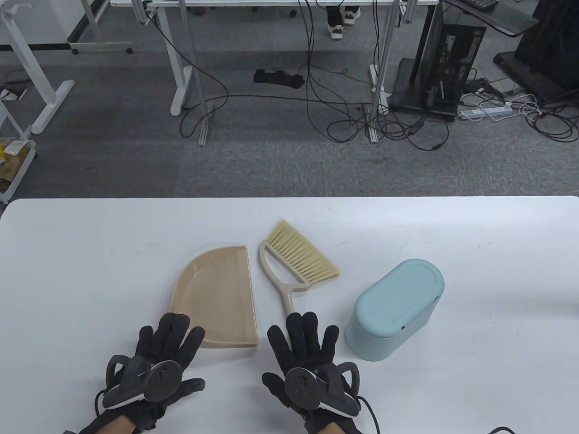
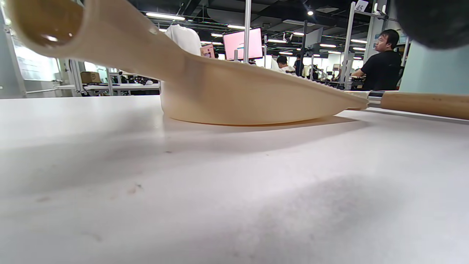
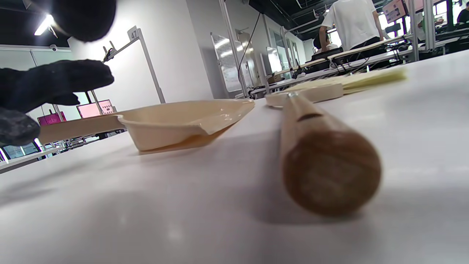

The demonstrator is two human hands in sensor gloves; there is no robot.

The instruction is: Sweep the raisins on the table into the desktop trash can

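A beige dustpan (image 1: 219, 294) lies on the white table (image 1: 81, 271), with a beige hand brush (image 1: 296, 262) just right of it. A pale blue trash can (image 1: 396, 307) stands further right, lid closed. My left hand (image 1: 169, 337) lies open with fingers spread over the dustpan's handle, which shows overhead in the left wrist view (image 2: 110, 33). My right hand (image 1: 307, 337) lies open with fingers spread over the end of the brush's wooden handle, which is close up in the right wrist view (image 3: 326, 165). Neither hand visibly grips anything. No raisins show in any view.
The table's far edge (image 1: 289, 197) runs across the middle of the table view, with floor, cables and desk legs beyond. The dustpan (image 3: 183, 121) and the left hand's fingers (image 3: 55, 84) show in the right wrist view. The trash can's wall (image 2: 432, 69) shows in the left wrist view.
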